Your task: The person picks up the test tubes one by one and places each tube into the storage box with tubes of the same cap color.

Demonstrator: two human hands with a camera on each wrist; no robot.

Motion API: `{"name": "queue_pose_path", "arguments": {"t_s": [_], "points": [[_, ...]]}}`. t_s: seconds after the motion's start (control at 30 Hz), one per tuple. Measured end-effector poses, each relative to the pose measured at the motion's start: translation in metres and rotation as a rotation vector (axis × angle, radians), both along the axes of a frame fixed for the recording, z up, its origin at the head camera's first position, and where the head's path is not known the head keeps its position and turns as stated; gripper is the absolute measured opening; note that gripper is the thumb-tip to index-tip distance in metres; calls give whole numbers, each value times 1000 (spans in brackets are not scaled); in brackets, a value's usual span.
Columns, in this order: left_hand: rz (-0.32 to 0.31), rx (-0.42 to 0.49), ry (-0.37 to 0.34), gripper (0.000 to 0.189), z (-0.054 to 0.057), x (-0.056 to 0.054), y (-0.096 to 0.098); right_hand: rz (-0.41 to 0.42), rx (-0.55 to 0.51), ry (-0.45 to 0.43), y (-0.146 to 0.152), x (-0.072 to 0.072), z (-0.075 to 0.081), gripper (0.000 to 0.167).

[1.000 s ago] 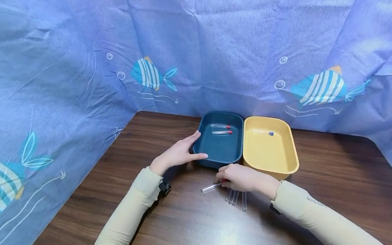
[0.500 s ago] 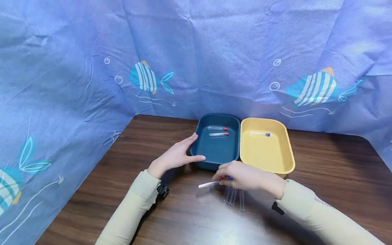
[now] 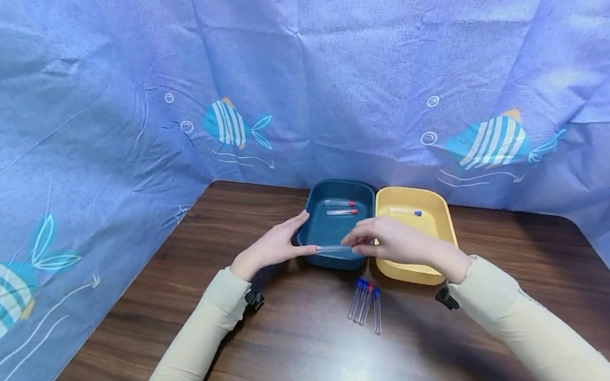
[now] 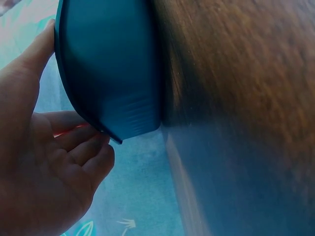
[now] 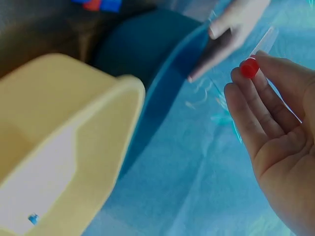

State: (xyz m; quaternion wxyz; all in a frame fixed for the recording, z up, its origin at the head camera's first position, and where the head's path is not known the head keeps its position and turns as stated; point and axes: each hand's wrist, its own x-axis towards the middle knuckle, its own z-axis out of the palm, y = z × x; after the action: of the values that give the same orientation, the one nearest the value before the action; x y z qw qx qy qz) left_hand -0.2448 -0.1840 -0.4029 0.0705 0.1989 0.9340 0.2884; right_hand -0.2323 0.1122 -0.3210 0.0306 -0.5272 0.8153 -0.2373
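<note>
My right hand (image 3: 388,237) pinches a clear test tube (image 3: 335,249) by its red cap (image 5: 249,68), over the near part of the dark blue bin (image 3: 326,260). The tube lies roughly level, its clear end pointing left. My left hand (image 3: 273,245) holds the bin's near left corner, thumb at the near rim and fingers against the left side (image 4: 93,140). Inside that bin lie two red-capped test tubes (image 3: 342,212). One blue-capped tube (image 3: 405,211) lies in the yellow bin (image 3: 412,274) beside it, partly under my right hand in the head view.
Several capped test tubes (image 3: 364,304) lie side by side on the wooden table (image 3: 291,346) in front of the bins, mostly blue caps and one red. Behind the table hangs a blue cloth (image 3: 346,97) with printed fish.
My right hand has lifted the red-capped tube from near the tubes on the table, moving forward over the dark blue bin. The capped ends on the table now show. My left hand stays put.
</note>
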Motion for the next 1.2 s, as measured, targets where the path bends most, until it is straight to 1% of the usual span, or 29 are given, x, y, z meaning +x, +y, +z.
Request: {"name": "queue_pose_path", "arguments": {"t_s": [0.13,0.27,0.4,0.5,0.63,0.7,0.8,0.9,1.0,1.07,1.2], "points": [[8,-7,-9,102,0,1,-1,-20,-13,-20,3,-11,10,20],[2,-6,-11,104,-1,-1,1,-41,-2,-62,7,-24,18,21],[4,0,3,105,-1,-4,1,-55,5,-108,6,-37,26,23],[7,4,14,104,0,-4,0,-51,12,-121,3,-47,32,25],[-1,2,-3,105,0,-1,-1,-69,65,-137,-2,-60,36,25],[5,8,-6,104,0,0,-2,-80,89,-133,-5,-68,37,25],[22,13,0,103,0,1,-1,-92,108,-123,-9,-82,34,24],[18,5,-7,102,-2,3,1,-102,145,-128,-10,-93,24,24],[-3,-8,-20,103,-3,4,2,-112,208,-168,-14,-102,12,23],[-10,-9,-17,102,-3,4,1,-113,250,-177,-18,-108,6,22],[7,0,2,100,0,2,-1,-142,351,-211,-32,-124,1,21]]}}
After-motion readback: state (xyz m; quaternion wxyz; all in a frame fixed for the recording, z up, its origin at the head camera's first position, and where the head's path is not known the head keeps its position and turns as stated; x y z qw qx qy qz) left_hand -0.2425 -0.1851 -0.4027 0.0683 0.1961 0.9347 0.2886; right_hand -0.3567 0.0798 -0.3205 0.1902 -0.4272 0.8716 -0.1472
